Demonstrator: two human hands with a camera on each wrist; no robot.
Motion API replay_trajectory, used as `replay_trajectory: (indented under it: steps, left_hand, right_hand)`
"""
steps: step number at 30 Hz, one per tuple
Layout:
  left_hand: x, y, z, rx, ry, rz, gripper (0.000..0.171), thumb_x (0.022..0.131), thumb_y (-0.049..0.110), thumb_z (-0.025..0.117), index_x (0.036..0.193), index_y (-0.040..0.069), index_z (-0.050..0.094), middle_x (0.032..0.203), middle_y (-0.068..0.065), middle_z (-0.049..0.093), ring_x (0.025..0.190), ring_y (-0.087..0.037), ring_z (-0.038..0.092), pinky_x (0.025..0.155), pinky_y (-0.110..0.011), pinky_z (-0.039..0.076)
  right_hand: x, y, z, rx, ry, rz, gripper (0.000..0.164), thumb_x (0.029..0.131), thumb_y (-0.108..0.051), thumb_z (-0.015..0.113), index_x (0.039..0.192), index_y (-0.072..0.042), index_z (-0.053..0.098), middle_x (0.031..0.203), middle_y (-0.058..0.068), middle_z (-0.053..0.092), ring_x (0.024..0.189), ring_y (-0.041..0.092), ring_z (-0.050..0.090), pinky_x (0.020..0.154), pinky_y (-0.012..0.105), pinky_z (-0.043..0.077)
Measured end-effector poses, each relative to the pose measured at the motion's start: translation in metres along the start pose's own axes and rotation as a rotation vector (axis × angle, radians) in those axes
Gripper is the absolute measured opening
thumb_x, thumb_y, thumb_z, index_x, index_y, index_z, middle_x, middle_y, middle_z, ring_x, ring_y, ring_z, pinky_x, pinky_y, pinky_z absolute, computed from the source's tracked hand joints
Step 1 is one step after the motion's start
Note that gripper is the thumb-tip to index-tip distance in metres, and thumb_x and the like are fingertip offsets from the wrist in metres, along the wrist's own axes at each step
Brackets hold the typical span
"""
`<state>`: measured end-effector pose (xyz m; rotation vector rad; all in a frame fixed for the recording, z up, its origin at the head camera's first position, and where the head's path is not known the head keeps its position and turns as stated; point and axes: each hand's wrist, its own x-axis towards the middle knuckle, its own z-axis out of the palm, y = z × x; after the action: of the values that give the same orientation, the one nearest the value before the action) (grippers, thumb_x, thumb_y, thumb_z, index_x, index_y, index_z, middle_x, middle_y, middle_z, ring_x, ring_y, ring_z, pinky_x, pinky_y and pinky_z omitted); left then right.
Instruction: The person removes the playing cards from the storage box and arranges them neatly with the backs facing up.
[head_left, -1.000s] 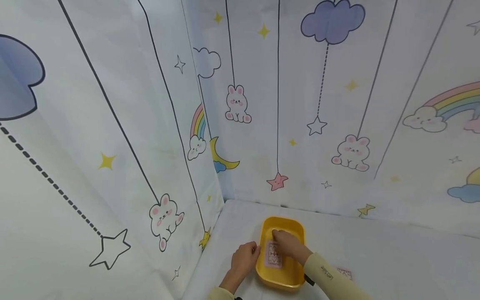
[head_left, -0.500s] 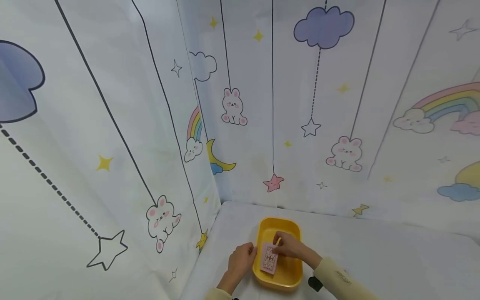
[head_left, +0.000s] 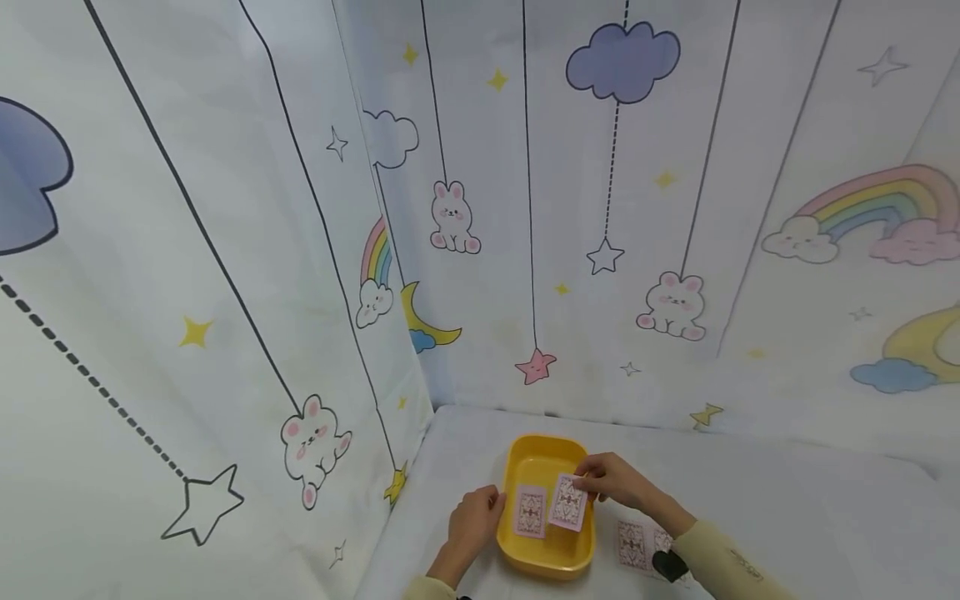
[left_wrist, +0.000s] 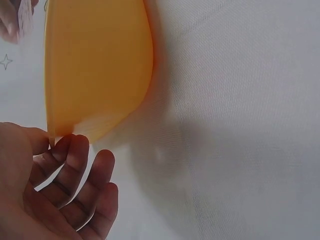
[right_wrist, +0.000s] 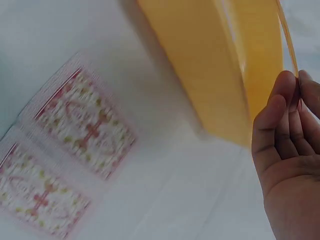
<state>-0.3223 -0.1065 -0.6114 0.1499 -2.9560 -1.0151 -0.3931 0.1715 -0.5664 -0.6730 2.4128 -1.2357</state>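
Note:
A yellow plastic tray (head_left: 543,565) stands on the white table in the head view. My left hand (head_left: 474,517) pinches its left rim between thumb and fingers; the left wrist view shows that hand (left_wrist: 65,185) at the tray's wall (left_wrist: 100,55). With my right hand (head_left: 618,483) I hold a patterned playing card (head_left: 567,502) by its upper right corner, tilted over the tray's right part. Another playing card (head_left: 531,512) appears face down inside the tray. In the right wrist view, the right hand (right_wrist: 290,155) holds the card almost edge-on.
Two face-down playing cards (right_wrist: 87,125) lie side by side on the table, right of the tray; my right wrist partly covers one in the head view. Behind the table hangs a white wall covering (head_left: 487,333) printed with bunnies, clouds and stars.
My right hand picked up a card from inside the tray and moved right with it. Another card now shows in the tray. The left hand keeps its grip on the rim.

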Motion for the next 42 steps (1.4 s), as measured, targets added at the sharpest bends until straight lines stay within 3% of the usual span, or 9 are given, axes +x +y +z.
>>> replay_trajectory:
  steps: [4, 10, 25, 34, 42]
  left_hand:
    - [-0.001, -0.002, -0.002, -0.002, -0.003, 0.014, 0.027, 0.1, 0.03, 0.06, 0.077, 0.017, 0.06, 0.063, 0.006, 0.053, 0.054, -0.011, 0.047, 0.05, -0.026, 0.035]
    - [-0.001, -0.003, -0.002, 0.009, 0.005, 0.002, 0.027, 0.1, 0.03, 0.06, 0.078, 0.016, 0.059, 0.064, 0.004, 0.053, 0.055, -0.012, 0.048, 0.051, -0.027, 0.036]
    - [-0.005, -0.002, -0.006, 0.023, 0.01, -0.009, 0.026, 0.101, 0.028, 0.06, 0.077, 0.015, 0.058, 0.065, 0.004, 0.053, 0.056, -0.013, 0.048, 0.051, -0.027, 0.036]
    - [-0.004, -0.001, -0.005, 0.032, 0.01, 0.012, 0.027, 0.101, 0.029, 0.06, 0.077, 0.015, 0.059, 0.064, 0.004, 0.052, 0.056, -0.013, 0.047, 0.051, -0.027, 0.035]
    - [-0.003, 0.003, -0.003, 0.043, 0.009, 0.012, 0.026, 0.101, 0.029, 0.06, 0.079, 0.015, 0.059, 0.064, 0.004, 0.052, 0.056, -0.012, 0.047, 0.051, -0.026, 0.035]
  right_hand:
    - [-0.016, 0.013, -0.017, -0.009, 0.011, -0.006, 0.025, 0.098, -0.025, 0.066, 0.107, -0.002, 0.069, 0.078, 0.004, 0.067, 0.068, 0.025, 0.062, 0.058, 0.03, 0.051]
    - [-0.036, 0.038, -0.034, -0.044, 0.057, 0.061, 0.024, 0.097, -0.029, 0.067, 0.105, -0.006, 0.07, 0.077, 0.011, 0.065, 0.061, 0.014, 0.051, 0.051, 0.024, 0.041]
    - [-0.087, 0.083, -0.064, 0.019, 0.032, 0.053, 0.026, 0.099, -0.024, 0.063, 0.108, 0.0, 0.067, 0.073, 0.003, 0.058, 0.055, 0.005, 0.045, 0.048, 0.022, 0.038]
    - [-0.119, 0.12, -0.078, 0.0, 0.059, 0.156, 0.025, 0.099, -0.023, 0.063, 0.108, -0.001, 0.068, 0.072, 0.0, 0.056, 0.056, 0.008, 0.045, 0.049, 0.022, 0.038]
    - [-0.139, 0.132, -0.081, 0.018, 0.07, 0.256, 0.025, 0.097, -0.025, 0.066, 0.107, -0.003, 0.069, 0.072, 0.0, 0.057, 0.058, 0.011, 0.046, 0.052, 0.022, 0.038]
